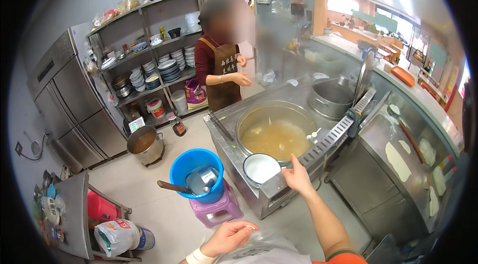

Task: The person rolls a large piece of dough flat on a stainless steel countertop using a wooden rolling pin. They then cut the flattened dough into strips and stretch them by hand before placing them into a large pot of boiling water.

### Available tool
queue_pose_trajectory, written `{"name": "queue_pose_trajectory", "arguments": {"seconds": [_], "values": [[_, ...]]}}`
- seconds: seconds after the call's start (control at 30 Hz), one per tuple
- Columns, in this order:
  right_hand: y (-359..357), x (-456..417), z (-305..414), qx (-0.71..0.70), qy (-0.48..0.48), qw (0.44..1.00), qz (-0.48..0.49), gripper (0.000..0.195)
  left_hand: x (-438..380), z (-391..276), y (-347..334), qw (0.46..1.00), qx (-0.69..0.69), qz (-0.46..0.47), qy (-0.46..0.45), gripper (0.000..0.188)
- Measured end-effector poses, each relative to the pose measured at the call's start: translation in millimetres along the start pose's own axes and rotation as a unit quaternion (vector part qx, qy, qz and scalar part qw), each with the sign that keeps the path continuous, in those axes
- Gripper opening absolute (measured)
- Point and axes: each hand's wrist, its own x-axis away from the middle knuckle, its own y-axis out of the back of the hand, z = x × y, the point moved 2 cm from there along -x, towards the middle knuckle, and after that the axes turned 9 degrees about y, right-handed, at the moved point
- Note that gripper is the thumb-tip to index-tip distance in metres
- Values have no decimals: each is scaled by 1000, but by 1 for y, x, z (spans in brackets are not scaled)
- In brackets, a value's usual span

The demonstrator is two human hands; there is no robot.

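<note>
My right hand (297, 176) is stretched over the near corner of the steel cooking station (276, 189), index finger extended towards the big pot; whether it holds anything is hard to tell. Just left of it stands a white enamel bowl with a dark rim (261, 169). Behind the bowl, a large round pot (276, 133) holds cloudy yellowish liquid. My left hand (235, 236) is low in front of my body, thumb and fingers pinched on a small pale piece (251, 227). Left of the station, a blue bucket (196, 174) with a wooden-handled utensil sits on a purple plastic stool (216, 204).
A person in a brown apron (224, 73) stands across the station. A lidded steamer-like pot (330, 98) is at its far right. Dough sheets (397, 161) and a rolling pin (412, 141) lie on the right counter. A stockpot (145, 144) stands on the floor.
</note>
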Motion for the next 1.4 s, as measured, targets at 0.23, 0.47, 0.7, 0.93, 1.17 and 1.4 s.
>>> {"name": "queue_pose_trajectory", "arguments": {"seconds": [0.23, 0.47, 0.7, 0.93, 1.17, 1.4], "values": [[5, 77, 112, -235, 114, 904, 337, 18, -39, -9, -24, 988, 95, -104, -62, 25], [6, -1, -22, -131, -7, 990, 49, 22, -57, -9, -29, 998, 1, -66, 14, 21], [27, 52, 92, -52, 453, 867, 203, 11, -74, -10, -37, 993, 54, -102, -39, 21], [9, -11, -8, -35, 71, 990, 114, 32, -77, -12, -40, 983, 110, -88, -114, 36], [32, 39, 89, 36, 475, 873, 104, 12, -82, -13, -26, 993, 25, -115, 9, 23], [4, 5, 18, -268, -36, 927, 261, 37, -78, -4, -31, 973, 133, -141, -125, 25]]}}
